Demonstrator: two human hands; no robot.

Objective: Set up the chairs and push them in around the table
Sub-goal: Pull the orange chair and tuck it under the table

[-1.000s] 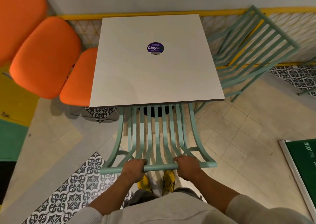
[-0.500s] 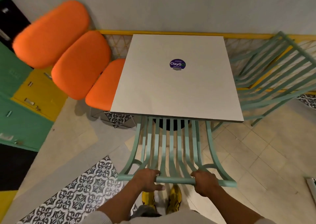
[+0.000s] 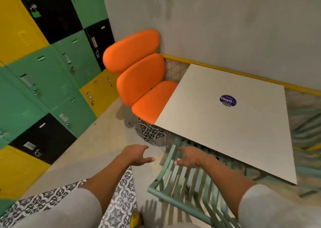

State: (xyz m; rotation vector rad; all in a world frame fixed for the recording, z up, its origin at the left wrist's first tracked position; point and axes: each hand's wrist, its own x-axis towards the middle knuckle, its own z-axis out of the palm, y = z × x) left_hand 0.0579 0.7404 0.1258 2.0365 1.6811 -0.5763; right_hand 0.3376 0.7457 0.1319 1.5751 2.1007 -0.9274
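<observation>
Left hand (image 3: pixel 137 155): empty, fingers spread, held over the floor left of the chair.
Right hand (image 3: pixel 190 158): empty, fingers spread, above the chair's slats, gripping nothing.
Chair (image 3: pixel 187 184): mint green, near side, seat tucked under the table.
Table (image 3: pixel 225 123): white, purple sticker (image 3: pixel 227 100) on top.
Orange chair (image 3: pixel 139 81): far left, seat partly under the table.
Lockers (image 3: pixel 43 74): left wall.

A mint-green slatted metal chair (image 3: pixel 189 179) sits tucked under the near edge of the square white table (image 3: pixel 234 132); the orange cushioned bench (image 3: pixel 139 78) flanks its left edge, seemingly partly underneath.
</observation>
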